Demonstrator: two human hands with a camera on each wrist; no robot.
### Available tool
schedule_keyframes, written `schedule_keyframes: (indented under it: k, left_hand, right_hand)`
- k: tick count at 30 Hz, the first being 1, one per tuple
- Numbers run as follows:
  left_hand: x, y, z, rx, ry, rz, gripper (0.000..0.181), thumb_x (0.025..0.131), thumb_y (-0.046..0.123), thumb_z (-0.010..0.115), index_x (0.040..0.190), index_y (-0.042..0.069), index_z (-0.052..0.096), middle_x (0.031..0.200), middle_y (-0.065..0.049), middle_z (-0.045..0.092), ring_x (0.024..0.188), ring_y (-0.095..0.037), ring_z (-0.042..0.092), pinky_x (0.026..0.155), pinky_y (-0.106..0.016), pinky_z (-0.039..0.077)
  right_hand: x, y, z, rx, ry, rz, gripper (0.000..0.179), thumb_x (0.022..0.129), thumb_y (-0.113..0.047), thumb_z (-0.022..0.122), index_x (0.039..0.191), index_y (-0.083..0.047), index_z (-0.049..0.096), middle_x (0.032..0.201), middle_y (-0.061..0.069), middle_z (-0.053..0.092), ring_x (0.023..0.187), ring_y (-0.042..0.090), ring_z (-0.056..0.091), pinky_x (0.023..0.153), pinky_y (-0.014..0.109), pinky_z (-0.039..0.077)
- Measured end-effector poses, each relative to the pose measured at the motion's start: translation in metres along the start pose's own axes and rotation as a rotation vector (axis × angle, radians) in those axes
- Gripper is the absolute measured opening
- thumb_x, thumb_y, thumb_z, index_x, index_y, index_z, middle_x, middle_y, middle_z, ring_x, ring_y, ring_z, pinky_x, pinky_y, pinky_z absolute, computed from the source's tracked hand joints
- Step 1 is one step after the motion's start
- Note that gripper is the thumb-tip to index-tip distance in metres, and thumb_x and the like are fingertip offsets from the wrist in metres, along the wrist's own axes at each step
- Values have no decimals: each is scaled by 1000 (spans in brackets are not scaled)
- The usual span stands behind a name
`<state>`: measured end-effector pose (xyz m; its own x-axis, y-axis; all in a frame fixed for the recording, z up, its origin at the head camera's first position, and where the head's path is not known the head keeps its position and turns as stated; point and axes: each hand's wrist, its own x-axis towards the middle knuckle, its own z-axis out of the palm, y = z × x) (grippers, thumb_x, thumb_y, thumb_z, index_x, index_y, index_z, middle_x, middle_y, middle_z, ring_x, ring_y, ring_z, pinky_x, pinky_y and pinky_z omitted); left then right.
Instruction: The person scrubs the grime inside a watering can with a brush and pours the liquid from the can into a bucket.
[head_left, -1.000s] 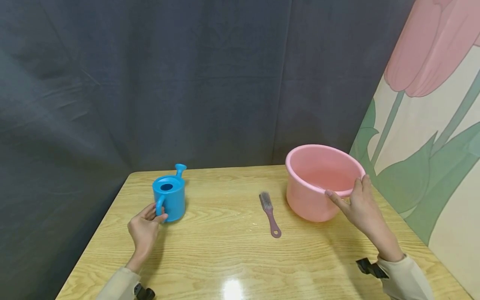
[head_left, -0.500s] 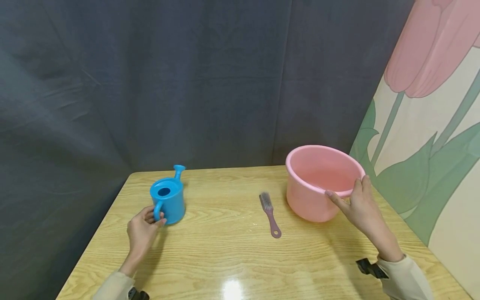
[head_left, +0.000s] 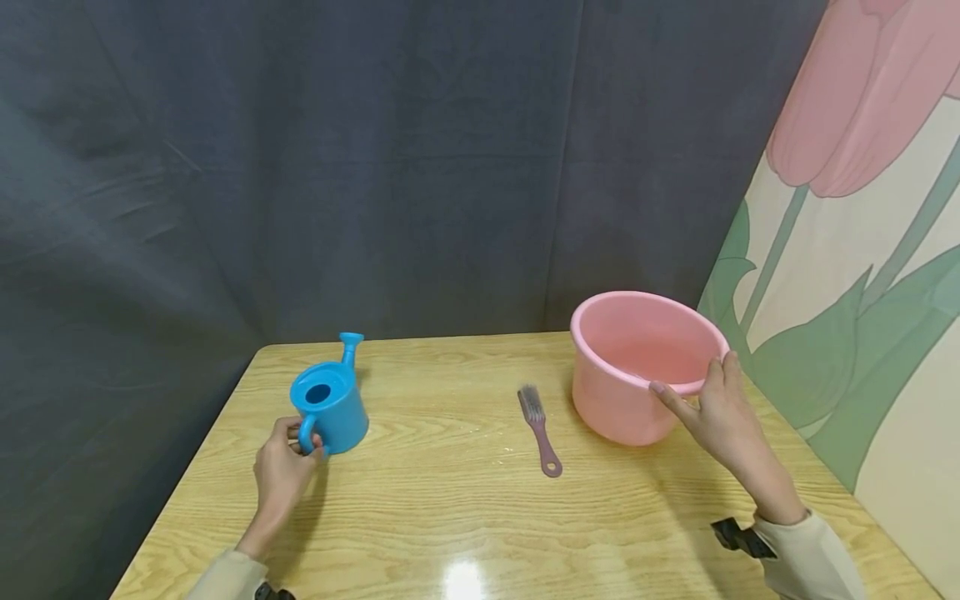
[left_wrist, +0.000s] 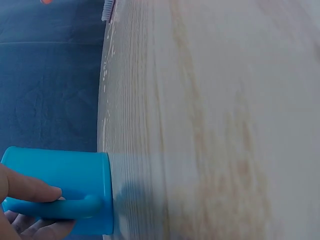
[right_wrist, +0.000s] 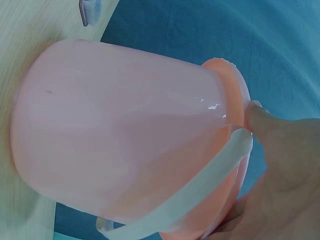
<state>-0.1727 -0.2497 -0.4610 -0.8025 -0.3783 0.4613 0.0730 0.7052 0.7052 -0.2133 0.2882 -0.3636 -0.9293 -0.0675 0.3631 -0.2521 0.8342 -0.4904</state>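
Observation:
My left hand (head_left: 282, 475) grips the handle of a blue watering can (head_left: 341, 419) at the table's left. The can leans a little to the left, its sprinkler head pointing to the back; in the left wrist view its thumb lies over the handle (left_wrist: 80, 207) with fingers curled beneath. My right hand (head_left: 723, 425) holds the near right rim of a pink bucket (head_left: 617, 408), thumb and fingers spread along it. The right wrist view shows the bucket's pale carrying handle (right_wrist: 185, 197) hanging outside. Between the two lies a brush (head_left: 542, 433) with a purple handle and grey bristles.
The wooden table (head_left: 420, 517) bears small wet-looking spots left of the brush. A dark curtain (head_left: 420, 167) hangs behind it. On the right stands a wall (head_left: 892, 350) painted with a pink tulip and green leaves.
The watering can has come slightly left and nearer, leaning more to the left in my left hand. The right hand, bucket and brush stay where they were.

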Motion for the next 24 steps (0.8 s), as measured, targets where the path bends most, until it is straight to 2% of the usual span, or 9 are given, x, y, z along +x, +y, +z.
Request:
schedule_keyframes:
  k: [8,12,19,24]
  left_hand:
    - [-1,2,-1,-18,-13,-28,58,76,-13,73,126,-10,44,106,-32,59,84,-50,67,77,-64,51]
    - [-2,1,-2,-17,-13,-24,58,78,-10,73,128,-10,44,110,-32,57,89,-52,66,77,-63,53]
    - [-4,3,-3,-27,-11,-11,56,80,-6,76,127,-10,46,111,-30,56,92,-51,65,78,-61,55]
    - [-4,2,-3,-49,33,18,52,84,6,80,124,-8,50,109,-27,58,92,-48,66,78,-60,55]
  right_hand:
    - [2,1,1,20,3,17,104,97,-44,62,145,24,0,150,45,-10,131,69,16,95,79,26]
    - [2,1,3,42,23,15,103,95,-41,66,148,19,0,151,45,-9,126,71,22,89,82,29]
    - [3,0,4,80,75,-7,101,93,-36,71,153,10,3,152,43,-7,129,70,20,89,83,26]
    - [4,0,6,80,143,-60,97,90,-29,76,151,12,13,143,44,19,122,61,32,88,79,32]
